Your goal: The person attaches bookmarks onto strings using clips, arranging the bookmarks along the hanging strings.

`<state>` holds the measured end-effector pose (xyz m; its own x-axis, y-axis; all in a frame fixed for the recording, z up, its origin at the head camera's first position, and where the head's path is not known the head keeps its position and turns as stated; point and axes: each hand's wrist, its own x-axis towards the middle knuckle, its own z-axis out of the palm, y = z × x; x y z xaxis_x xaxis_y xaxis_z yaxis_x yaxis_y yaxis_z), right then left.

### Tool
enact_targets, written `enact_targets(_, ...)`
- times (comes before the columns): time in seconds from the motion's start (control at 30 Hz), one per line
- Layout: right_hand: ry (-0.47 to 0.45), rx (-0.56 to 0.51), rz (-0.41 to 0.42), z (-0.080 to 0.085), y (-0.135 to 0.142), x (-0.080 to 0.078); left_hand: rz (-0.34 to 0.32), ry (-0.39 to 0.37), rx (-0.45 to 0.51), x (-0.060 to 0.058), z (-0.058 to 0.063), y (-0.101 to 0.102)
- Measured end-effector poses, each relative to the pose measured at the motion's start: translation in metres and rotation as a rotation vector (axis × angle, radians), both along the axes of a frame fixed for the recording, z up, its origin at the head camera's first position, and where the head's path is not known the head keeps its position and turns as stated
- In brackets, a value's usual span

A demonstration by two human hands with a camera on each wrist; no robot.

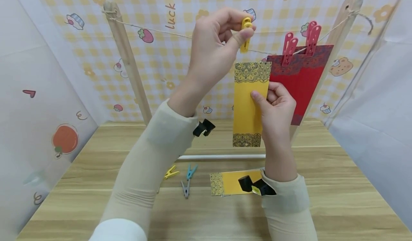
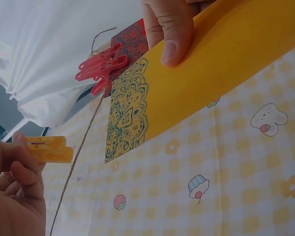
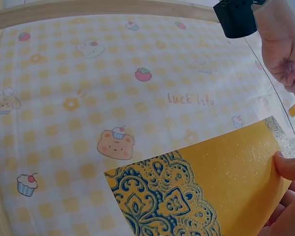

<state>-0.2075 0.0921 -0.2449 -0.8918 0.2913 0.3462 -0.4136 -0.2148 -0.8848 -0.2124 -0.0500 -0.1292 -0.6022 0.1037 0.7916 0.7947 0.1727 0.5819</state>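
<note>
Between thumb and fingers, my left hand (image 1: 214,42) pinches a yellow clothespin (image 1: 246,35) just above the twine (image 1: 154,30). My right hand (image 1: 279,107) holds a yellow paper envelope (image 1: 249,107) by its right edge, thumb on the front. Dark lace-like print borders the envelope's top and bottom ends, and its top edge is close to the twine. In the left wrist view, the clothespin (image 2: 49,149) points its tip at the twine. To the right, a red envelope (image 1: 302,87) hangs from the twine by pink clothespins (image 1: 289,49), partly behind the right hand.
Wooden posts (image 1: 128,62) hold the twine at both sides, before a checked cloth. On the table lie another yellow envelope (image 1: 230,183), a yellow clothespin (image 1: 171,172), a blue clothespin (image 1: 191,171) and a grey clothespin (image 1: 185,190). A white bar (image 1: 222,157) runs behind them.
</note>
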Motion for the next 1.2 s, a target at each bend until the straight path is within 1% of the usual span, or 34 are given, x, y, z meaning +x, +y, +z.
enact_targets(0.23, -0.005, -0.001, -0.003, 0.001, -0.002, 0.000, 0.004, -0.118, 0.004, -0.004, 0.000, 0.009)
enact_targets(0.4, -0.015, 0.009, -0.009, 0.001, -0.002, 0.000, 0.023, -0.146, -0.017, -0.007, -0.002, 0.014)
enact_targets(0.6, -0.016, 0.010, -0.012, 0.002, -0.001, 0.000, 0.026, -0.188, -0.040, -0.005, -0.005, 0.015)
enact_targets(0.83, -0.006, -0.008, 0.003, 0.003, 0.000, 0.000, 0.024, -0.197, -0.028, -0.003, -0.009, 0.015)
enact_targets(1.03, -0.006, -0.013, 0.013, 0.004, -0.001, -0.002, 0.023, -0.206, -0.033, -0.002, -0.010, 0.016)
enact_targets(1.2, 0.012, -0.016, 0.015, 0.005, 0.000, -0.002, 0.015, -0.201, -0.041, -0.002, -0.011, 0.017)
